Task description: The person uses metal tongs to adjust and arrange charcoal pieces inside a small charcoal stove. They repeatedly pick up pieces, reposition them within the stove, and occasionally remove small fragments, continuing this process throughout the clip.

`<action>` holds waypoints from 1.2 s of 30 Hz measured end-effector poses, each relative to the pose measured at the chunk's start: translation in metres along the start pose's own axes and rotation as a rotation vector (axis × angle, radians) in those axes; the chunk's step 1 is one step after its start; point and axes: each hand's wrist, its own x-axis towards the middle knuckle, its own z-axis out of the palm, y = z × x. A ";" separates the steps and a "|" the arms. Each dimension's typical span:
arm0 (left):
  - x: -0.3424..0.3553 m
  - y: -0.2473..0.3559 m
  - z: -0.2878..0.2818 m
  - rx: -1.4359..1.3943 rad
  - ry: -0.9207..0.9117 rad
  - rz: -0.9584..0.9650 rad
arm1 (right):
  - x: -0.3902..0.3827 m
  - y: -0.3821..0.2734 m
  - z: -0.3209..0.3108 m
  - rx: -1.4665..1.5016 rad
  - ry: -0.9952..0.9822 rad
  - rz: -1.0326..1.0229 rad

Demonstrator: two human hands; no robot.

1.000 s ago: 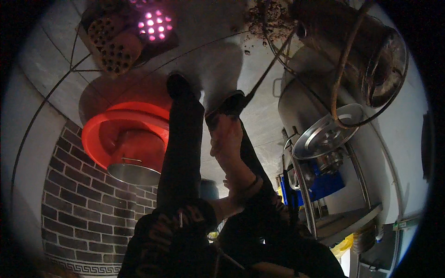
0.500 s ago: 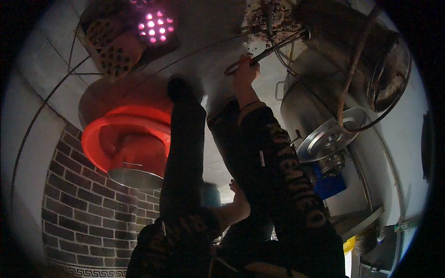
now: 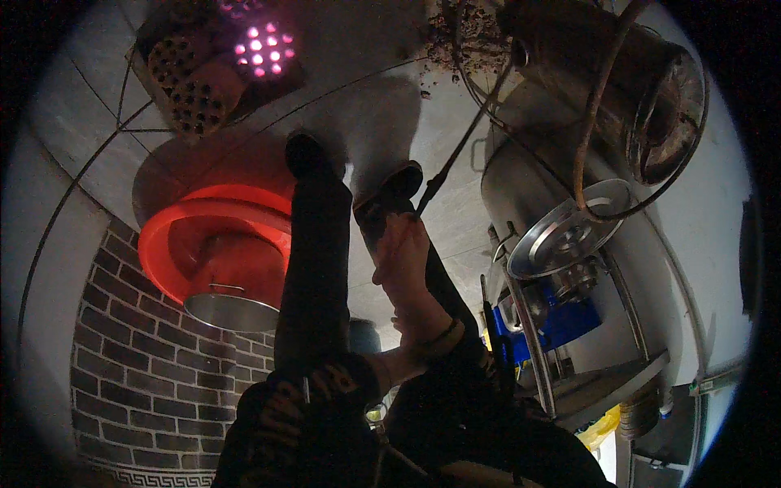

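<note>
My right hand (image 3: 401,248) is closed around the handle end of long dark fire tongs (image 3: 457,154), in front of my right leg. The tongs slope up and right to the base of a dark, rusty cylindrical stove (image 3: 602,89); their far end is dim against it. My left hand (image 3: 411,325) lies at my right wrist and is partly covered by it. Only some of its fingertips show, so its grip is unclear. Brown ash and crumbs (image 3: 468,41) lie on the floor beside the stove base.
Pierced coal briquettes (image 3: 191,110) lie far left, one glowing pink (image 3: 264,50). Left of my legs stands a red basin (image 3: 167,244) with a metal pot (image 3: 232,311) in it. Right are a large pot with a shiny lid (image 3: 537,248), a blue box (image 3: 569,325) and a metal-legged stand (image 3: 533,358). A hose (image 3: 590,122) loops before the stove.
My right hand has drawn back toward my body with the tongs, from the floor near the ash to in front of my leg. It now overlaps my left hand.
</note>
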 end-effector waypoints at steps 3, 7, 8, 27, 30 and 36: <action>-0.007 -0.008 -0.002 0.029 -0.004 0.015 | 0.016 -0.002 0.006 -1.017 -0.053 -0.736; -0.014 -0.012 0.002 0.064 0.002 0.025 | 0.081 0.003 0.039 -0.356 0.078 -0.432; -0.015 -0.016 -0.001 0.072 0.003 0.034 | 0.098 0.003 0.052 0.118 0.173 -0.075; -0.012 -0.008 -0.009 0.194 -0.025 0.142 | 0.102 -0.010 0.091 -0.083 0.121 -0.190; -0.008 -0.001 0.001 0.221 -0.037 0.156 | 0.044 0.015 0.082 -0.115 0.090 -0.050; -0.021 -0.009 0.005 0.279 -0.035 0.164 | 0.004 0.002 0.065 0.167 -0.025 0.092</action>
